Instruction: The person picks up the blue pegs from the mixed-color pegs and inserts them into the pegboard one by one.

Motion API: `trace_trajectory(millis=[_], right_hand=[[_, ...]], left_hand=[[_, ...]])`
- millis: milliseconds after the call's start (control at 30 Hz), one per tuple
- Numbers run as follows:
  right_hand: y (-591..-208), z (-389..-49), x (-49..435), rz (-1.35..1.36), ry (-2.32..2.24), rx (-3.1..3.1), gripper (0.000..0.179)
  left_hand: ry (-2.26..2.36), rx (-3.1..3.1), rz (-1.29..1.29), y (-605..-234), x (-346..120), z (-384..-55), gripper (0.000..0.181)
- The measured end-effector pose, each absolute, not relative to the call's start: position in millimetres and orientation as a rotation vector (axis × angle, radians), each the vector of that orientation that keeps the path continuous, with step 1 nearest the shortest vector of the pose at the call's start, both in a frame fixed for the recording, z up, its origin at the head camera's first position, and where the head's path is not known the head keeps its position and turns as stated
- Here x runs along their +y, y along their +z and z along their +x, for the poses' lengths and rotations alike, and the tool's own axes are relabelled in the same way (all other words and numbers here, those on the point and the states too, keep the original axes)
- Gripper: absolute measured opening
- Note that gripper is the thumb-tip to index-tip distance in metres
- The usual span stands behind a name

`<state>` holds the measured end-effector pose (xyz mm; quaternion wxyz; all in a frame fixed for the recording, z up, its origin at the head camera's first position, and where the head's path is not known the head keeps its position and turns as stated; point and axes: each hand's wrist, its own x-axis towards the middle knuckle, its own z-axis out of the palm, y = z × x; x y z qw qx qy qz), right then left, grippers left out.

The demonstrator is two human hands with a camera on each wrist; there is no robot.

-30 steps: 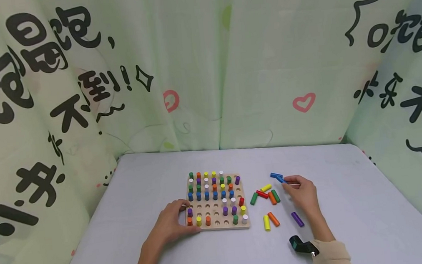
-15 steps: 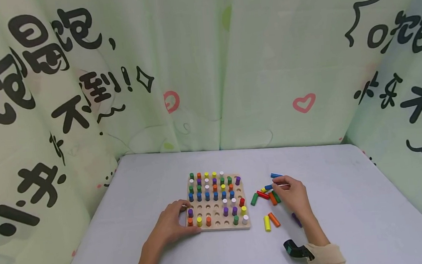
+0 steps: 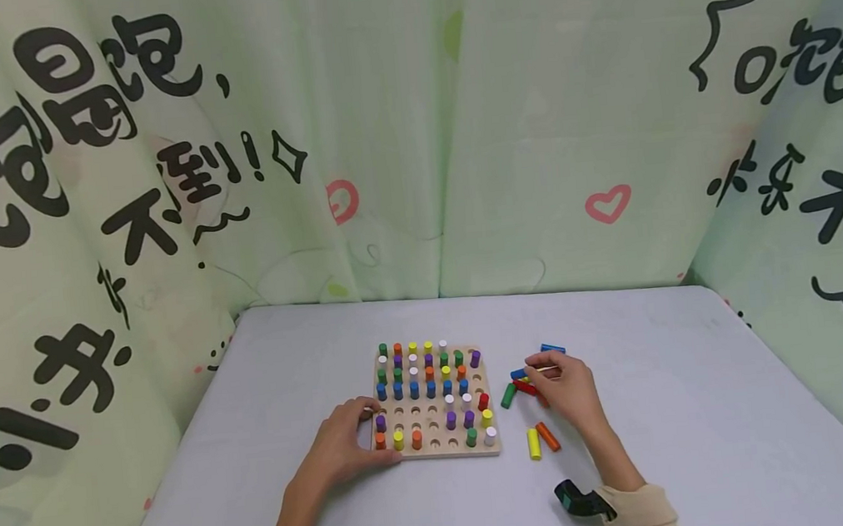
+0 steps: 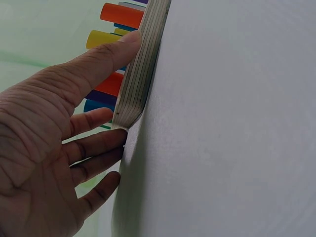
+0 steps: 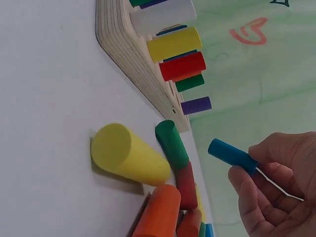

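Note:
A wooden pegboard with rows of coloured pegs lies on the table. My left hand holds its near left corner, thumb against the front edge and fingertips along the left side; in the left wrist view the thumb lies beside a yellow peg. To the right of the board, my right hand pinches a blue peg between thumb and fingertips, lifted above the loose pegs. Below it lie a green peg and a red peg; others are partly hidden by the hand.
Nearer the front lie a loose yellow peg and an orange peg. Another blue peg lies beyond the right hand. Several holes in the board's front rows are bare. A printed curtain surrounds the white table.
My right hand has moved left towards the board with the blue peg, away from the other blue peg. The purple loose peg is now hidden behind the right arm. My left hand has stayed put.

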<state>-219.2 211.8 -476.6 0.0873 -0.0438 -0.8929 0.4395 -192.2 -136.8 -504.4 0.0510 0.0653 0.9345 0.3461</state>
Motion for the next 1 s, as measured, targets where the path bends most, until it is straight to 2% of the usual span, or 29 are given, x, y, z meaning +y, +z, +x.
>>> trace_trajectory(millis=[700,1000], right_hand=[[-483.1,-223.0,172.1,0.019,1.407,-2.725,0.016],[-481.9,-223.4,166.3,-0.008,1.406,-2.751,0.016]], left_hand=[[1.056,2.842,0.206,-504.3,-137.0,-192.6,0.073],[1.057,2.836,0.192,-503.2,-136.7,-192.4,0.073]])
